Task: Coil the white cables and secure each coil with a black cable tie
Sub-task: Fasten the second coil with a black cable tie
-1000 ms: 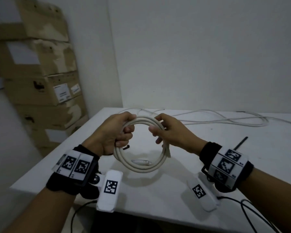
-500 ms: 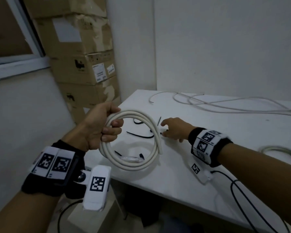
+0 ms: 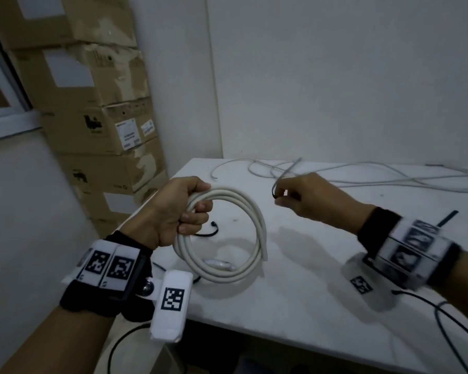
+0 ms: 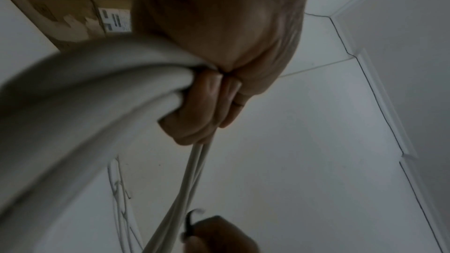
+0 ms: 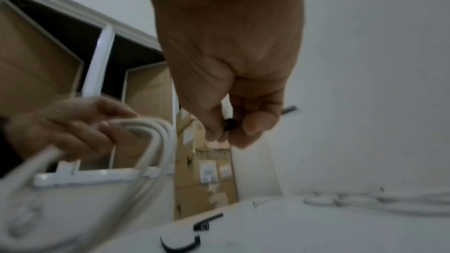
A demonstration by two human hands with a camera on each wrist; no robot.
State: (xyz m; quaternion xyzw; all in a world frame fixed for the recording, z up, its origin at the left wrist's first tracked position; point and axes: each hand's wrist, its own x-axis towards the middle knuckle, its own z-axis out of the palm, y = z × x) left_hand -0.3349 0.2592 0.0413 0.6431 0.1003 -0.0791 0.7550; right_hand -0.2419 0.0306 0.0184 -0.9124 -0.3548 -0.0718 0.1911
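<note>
Fingers of my left hand point(image 3: 173, 211) curl tight round the white coil point(image 3: 222, 236), held above the table point(image 3: 308, 292). Right hand point(image 3: 305, 195), beside the coil, pinches a black cable tie point(image 3: 274, 188). Coiling looks complete; next, loop the tie round the strands.

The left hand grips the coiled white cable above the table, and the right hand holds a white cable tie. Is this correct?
Not quite: the cable tie is black, not white, as the head view shows. The rest stands: the left hand grips the coiled white cable above the table, and the right hand pinches the tie.
</note>
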